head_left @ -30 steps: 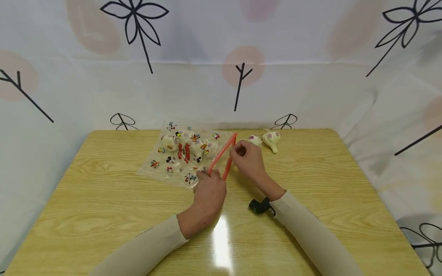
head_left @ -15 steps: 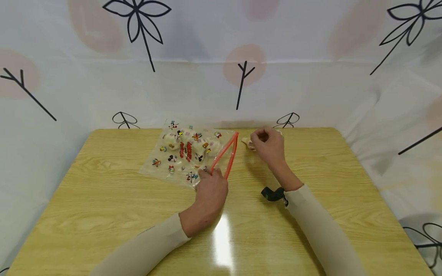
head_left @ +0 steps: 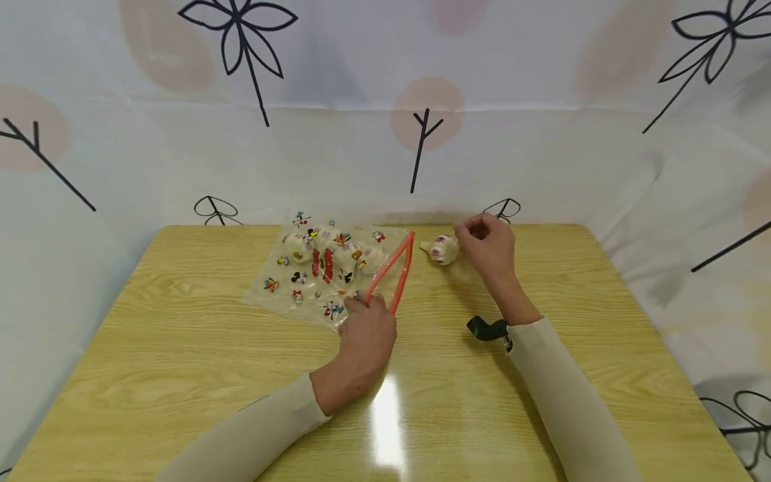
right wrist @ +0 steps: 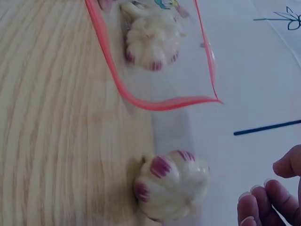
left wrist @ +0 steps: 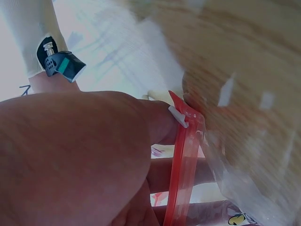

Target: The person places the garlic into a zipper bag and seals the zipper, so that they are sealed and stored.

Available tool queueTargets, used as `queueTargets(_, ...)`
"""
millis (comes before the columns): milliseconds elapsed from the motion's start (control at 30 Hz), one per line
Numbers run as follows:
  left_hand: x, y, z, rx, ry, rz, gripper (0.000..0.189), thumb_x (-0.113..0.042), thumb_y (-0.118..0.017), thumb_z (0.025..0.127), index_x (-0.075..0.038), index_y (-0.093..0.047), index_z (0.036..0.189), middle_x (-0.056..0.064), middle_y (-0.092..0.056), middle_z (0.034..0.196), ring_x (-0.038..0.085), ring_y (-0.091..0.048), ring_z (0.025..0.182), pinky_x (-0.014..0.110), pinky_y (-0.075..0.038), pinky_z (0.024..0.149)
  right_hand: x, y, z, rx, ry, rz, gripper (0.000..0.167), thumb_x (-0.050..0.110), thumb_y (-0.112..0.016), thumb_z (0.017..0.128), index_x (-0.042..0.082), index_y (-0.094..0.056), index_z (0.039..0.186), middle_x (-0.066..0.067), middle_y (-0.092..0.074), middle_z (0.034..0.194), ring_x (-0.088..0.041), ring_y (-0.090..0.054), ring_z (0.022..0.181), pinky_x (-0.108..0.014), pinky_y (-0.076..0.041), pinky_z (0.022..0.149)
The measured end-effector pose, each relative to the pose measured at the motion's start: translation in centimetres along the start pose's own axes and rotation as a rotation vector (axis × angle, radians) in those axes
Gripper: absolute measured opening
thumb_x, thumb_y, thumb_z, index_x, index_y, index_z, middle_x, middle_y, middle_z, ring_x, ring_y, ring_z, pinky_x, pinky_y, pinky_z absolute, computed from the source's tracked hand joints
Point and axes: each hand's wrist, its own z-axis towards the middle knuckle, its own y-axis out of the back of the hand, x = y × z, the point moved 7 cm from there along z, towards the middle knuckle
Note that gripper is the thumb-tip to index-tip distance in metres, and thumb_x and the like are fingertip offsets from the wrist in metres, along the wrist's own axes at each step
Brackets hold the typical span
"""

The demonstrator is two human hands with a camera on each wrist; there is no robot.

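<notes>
A clear zip bag [head_left: 283, 268] with cartoon prints and a red zip strip [head_left: 403, 284] lies at the back of the table with several garlic bulbs inside. My left hand [head_left: 369, 335] pinches the bag's near edge by the strip; the left wrist view shows the thumb at the red strip [left wrist: 183, 165] and fingers beyond it. The bag's mouth gapes to the right. Outside it sits a purple-streaked garlic bulb [head_left: 444, 250]. Just right of this bulb is my right hand [head_left: 494, 251], thumb and fingers apart in the right wrist view, nothing seen between them.
The wood-grain table [head_left: 181, 381] ends at a patterned cloth backdrop [head_left: 337, 161] close behind the bag. A dark wrist-worn camera [head_left: 486, 328] juts out under my right wrist.
My right hand has left the bag's red strip and moved right, past the first garlic bulb, covering the farther one. My left hand and the bag have stayed in place.
</notes>
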Motion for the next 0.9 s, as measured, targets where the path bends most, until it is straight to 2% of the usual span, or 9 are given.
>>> queueTargets(167, 0.2, 0.0, -0.1, 0.033, 0.008, -0.032, 0.024, -0.010, -0.060, 0.107, 0.008, -0.073, 0.118, 0.023, -0.072, 0.103, 0.054, -0.067, 0.096, 0.041, -0.053, 0.037, -0.6, 0.7, 0.5, -0.024, 0.029, -0.011, 0.024, 0.025, -0.073, 0.100, 0.002, -0.072, 0.103, -0.008, -0.069, 0.098, -0.016, -0.061, 0.089, -0.023, -0.049, 0.078)
queueTargets(333, 0.2, 0.0, -0.1, 0.024, 0.006, -0.036, 0.024, -0.009, -0.059, 0.106, 0.008, -0.072, 0.117, 0.022, -0.071, 0.102, 0.052, -0.066, 0.094, 0.040, -0.051, 0.036, -1.4, 1.4, 0.9, -0.040, 0.048, -0.043, 0.026, 0.021, -0.074, 0.098, -0.002, -0.072, 0.110, -0.018, -0.063, 0.116, -0.030, -0.054, 0.105, -0.026, -0.045, 0.081)
queueTargets(467, 0.2, 0.1, 0.0, 0.028, -0.009, -0.010, 0.024, -0.010, -0.060, 0.107, 0.007, -0.074, 0.117, 0.023, -0.072, 0.104, 0.053, -0.068, 0.096, 0.040, -0.053, 0.037, -2.4, 1.6, 1.5, -0.038, 0.054, -0.071, 0.032, 0.018, -0.075, 0.097, -0.006, -0.071, 0.119, -0.025, -0.058, 0.125, -0.041, -0.048, 0.114, -0.034, -0.040, 0.085)
queueTargets(700, 0.1, 0.3, 0.1, 0.026, -0.028, 0.024, 0.024, -0.010, -0.060, 0.107, 0.007, -0.073, 0.117, 0.023, -0.074, 0.108, 0.054, -0.070, 0.098, 0.039, -0.054, 0.038, -4.5, 1.9, 2.0, 0.040, -0.054, -0.061, 0.054, 0.029, -0.076, 0.098, -0.004, -0.061, 0.138, -0.024, -0.052, 0.141, -0.039, -0.046, 0.125, -0.048, -0.042, 0.100)
queueTargets(900, 0.1, 0.0, 0.0, 0.040, -0.026, 0.013, 0.024, -0.009, -0.061, 0.106, 0.008, -0.073, 0.118, 0.025, -0.073, 0.111, 0.054, -0.069, 0.098, 0.039, -0.053, 0.037, -5.8, 1.5, 1.7, 0.145, -0.110, -0.058, 0.067, 0.030, -0.077, 0.098, -0.002, -0.050, 0.150, -0.024, -0.046, 0.150, -0.040, -0.045, 0.133, -0.054, -0.043, 0.109)
